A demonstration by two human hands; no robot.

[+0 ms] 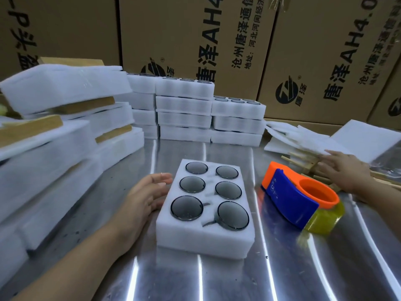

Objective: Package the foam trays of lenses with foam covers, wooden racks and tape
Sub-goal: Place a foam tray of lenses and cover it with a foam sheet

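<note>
A white foam tray (184,233) with several dark round lenses sits in the middle of the steel table, on top of a second foam layer. My left hand (143,196) lies open against the tray's left side, fingers straight. My right hand (345,170) reaches to the right with straight fingers, touching the loose foam covers (303,137) and the wooden racks (303,159) beneath them. An orange and blue tape dispenser (297,196) with a yellowish tape roll lies between the tray and my right hand.
Stacks of lens-filled foam trays (184,109) stand at the back. Wrapped bundles with wooden slats (54,118) pile up on the left. Large cardboard boxes (195,35) wall off the rear. The steel table (217,279) shows bare in front.
</note>
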